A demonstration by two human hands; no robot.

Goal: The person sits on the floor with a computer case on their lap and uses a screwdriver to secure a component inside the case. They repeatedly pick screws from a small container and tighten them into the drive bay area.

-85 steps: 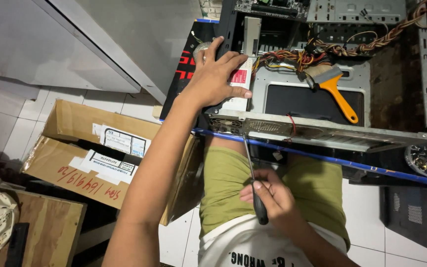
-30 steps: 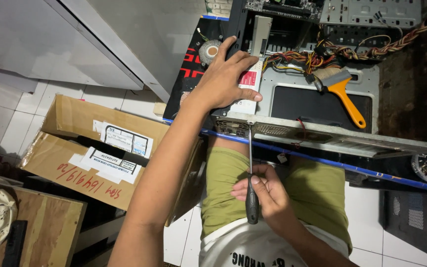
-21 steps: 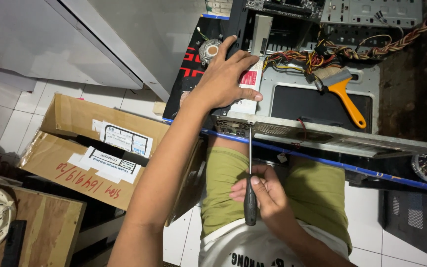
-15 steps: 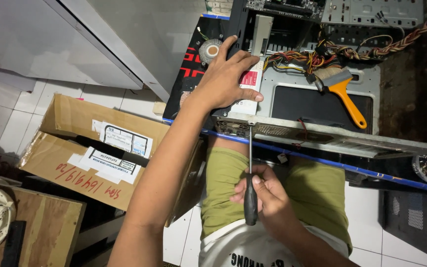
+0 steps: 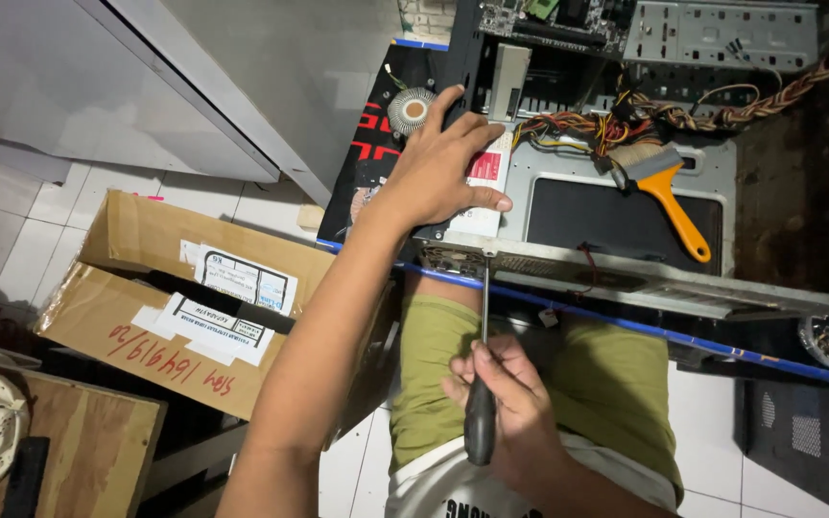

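Biggest thing here is the open PC case [image 5: 722, 278] lying on its side across the person's lap, green shorts [image 5: 606, 384] showing under its near edge. Off to the left on the tiled floor [image 5: 11, 269] sits a taped cardboard box [image 5: 146, 317] with white labels.

Inside the case there's a bundle of coloured cables [image 5: 683, 110] and an orange-handled brush [image 5: 659, 187] resting on the metal tray.

The left hand [image 5: 438, 173] is flat and spread on a boxy drive with a red-and-white label [image 5: 482, 182], pressing it down, fingertips over the case edge. A small round fan [image 5: 412, 108] lies just beyond that hand.

The right hand [image 5: 515, 403] is curled tight around the black handle of a screwdriver [image 5: 482, 384], shaft pointing up with the tip at the case's near rim, right below the drive.

Looks to me like the step in hand is working a screw on that edge while the other hand steadies things. Can't see the screw head itself. Next move probably needs the tip seated square and steady pressure so it doesn't slip.
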